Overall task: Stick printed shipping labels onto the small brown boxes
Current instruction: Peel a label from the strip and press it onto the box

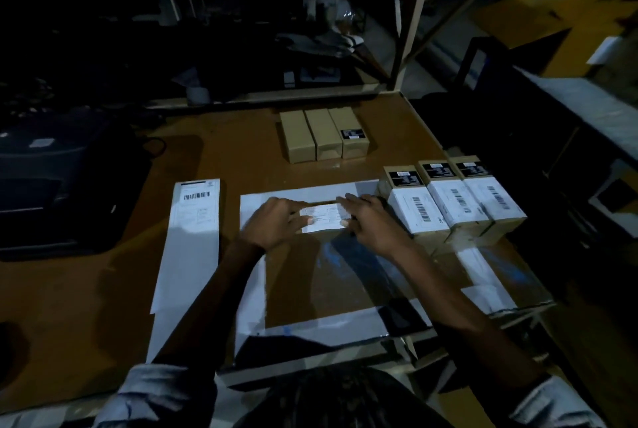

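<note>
A small brown box (324, 237) lies in the middle of the table with a white shipping label (322, 217) on its top. My left hand (276, 224) presses the label's left end with flat fingers. My right hand (369, 220) presses the label's right end the same way. Three brown boxes (455, 206) with white labels stand in a row at the right. Three more brown boxes (322, 134) without white labels stand at the back. A label sheet strip (193, 220) with a barcode label at its top lies to the left.
Backing paper (252, 289) and a glossy sheet lie under and in front of the box. A black printer (51, 179) sits at the left of the wooden table (86, 289). A metal shelf frame (404, 30) stands behind.
</note>
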The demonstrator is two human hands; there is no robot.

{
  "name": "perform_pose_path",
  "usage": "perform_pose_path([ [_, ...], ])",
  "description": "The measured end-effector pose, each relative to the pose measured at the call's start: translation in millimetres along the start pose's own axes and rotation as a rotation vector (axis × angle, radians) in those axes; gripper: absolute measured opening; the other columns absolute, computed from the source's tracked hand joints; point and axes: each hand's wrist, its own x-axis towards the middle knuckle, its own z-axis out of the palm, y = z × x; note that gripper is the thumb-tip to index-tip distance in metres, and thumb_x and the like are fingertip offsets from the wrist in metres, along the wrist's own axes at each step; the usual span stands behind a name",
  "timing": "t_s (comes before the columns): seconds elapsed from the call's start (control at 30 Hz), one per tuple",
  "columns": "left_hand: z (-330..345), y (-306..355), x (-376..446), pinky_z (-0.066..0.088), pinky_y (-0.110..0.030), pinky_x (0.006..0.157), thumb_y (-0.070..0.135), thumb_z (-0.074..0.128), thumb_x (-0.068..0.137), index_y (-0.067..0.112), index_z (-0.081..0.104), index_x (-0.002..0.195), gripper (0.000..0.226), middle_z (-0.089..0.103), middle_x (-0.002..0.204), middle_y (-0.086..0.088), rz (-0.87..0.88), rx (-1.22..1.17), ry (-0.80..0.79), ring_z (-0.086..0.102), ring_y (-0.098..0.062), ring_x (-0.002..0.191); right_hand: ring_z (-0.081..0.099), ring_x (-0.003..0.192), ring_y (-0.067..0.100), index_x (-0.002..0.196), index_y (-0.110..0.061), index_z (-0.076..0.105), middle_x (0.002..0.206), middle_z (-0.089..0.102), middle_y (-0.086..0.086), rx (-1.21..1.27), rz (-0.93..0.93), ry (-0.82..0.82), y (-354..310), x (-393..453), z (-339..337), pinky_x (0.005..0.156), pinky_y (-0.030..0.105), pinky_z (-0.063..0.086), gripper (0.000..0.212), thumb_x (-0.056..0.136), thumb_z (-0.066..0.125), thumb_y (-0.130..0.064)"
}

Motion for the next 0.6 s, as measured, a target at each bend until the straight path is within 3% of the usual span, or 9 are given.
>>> perform_pose_path([
  [0.1, 16, -5, -4, 0.056, -0.037, 0.082, 0.044, 0.049, 0.1, 0.015, 0.065, 0.129, 0.045, 0.071, 0.119, -0.007, 0.022, 0.059, 0.103, 0.066, -0.021, 0.102, -0.006, 0.152, 0.04, 0.159, -0.032, 0.011, 0.168, -0.002, 0.006, -0.232, 0.056, 0.021, -11, -5, 18, 0.121, 0.062, 0.007, 0.069, 0.102, 0.05, -0.034],
  [0.17, 20, -11, -4, 0.054, -0.041, 0.089, 0.056, 0.037, 0.097, 0.016, 0.063, 0.131, 0.058, 0.07, 0.119, -0.007, 0.033, 0.087, 0.1, 0.065, -0.021, 0.106, -0.026, 0.147, 0.042, 0.158, -0.039, -0.003, 0.164, -0.028, 0.008, -0.241, 0.107, 0.039, -28, -11, 32, 0.117, 0.062, -0.007, 0.071, 0.1, 0.033, -0.06],
  [0.23, 22, -20, -3, 0.048, -0.047, 0.099, 0.059, 0.032, 0.097, 0.021, 0.06, 0.134, 0.06, 0.068, 0.126, -0.004, 0.034, 0.083, 0.081, 0.061, -0.02, 0.115, -0.035, 0.144, 0.039, 0.155, -0.048, -0.011, 0.158, -0.041, 0.004, -0.232, 0.117, 0.052, -45, -13, 48, 0.115, 0.063, -0.013, 0.07, 0.097, 0.021, -0.07],
  [0.4, 23, -28, -4, 0.038, -0.044, 0.11, 0.054, 0.034, 0.098, 0.026, 0.052, 0.142, 0.055, 0.059, 0.14, 0.001, 0.066, 0.029, 0.026, 0.051, -0.018, 0.129, -0.035, 0.145, 0.036, 0.152, -0.056, -0.006, 0.159, -0.038, 0.004, -0.298, 0.158, 0.16, -48, -20, 52, 0.116, 0.062, -0.012, 0.065, 0.094, 0.014, -0.075],
  [0.53, 25, -28, -5, 0.031, -0.036, 0.107, 0.05, 0.035, 0.099, 0.024, 0.045, 0.148, 0.057, 0.054, 0.145, 0.001, 0.045, 0.038, 0.027, 0.046, -0.018, 0.133, -0.027, 0.148, 0.04, 0.153, -0.056, 0.001, 0.163, -0.03, 0.01, -0.315, 0.283, 0.266, -34, -28, 49, 0.116, 0.066, -0.002, 0.065, 0.093, 0.015, -0.076],
  [0.6, 24, -27, -4, 0.031, -0.038, 0.107, 0.053, 0.033, 0.097, 0.024, 0.046, 0.148, 0.059, 0.054, 0.144, 0.001, 0.044, 0.02, 0.029, 0.046, -0.018, 0.132, -0.03, 0.147, 0.04, 0.155, -0.053, 0.0, 0.161, -0.034, 0.009, -0.292, 0.291, 0.235, -45, -28, 53, 0.116, 0.065, -0.006, 0.067, 0.094, 0.017, -0.075],
])
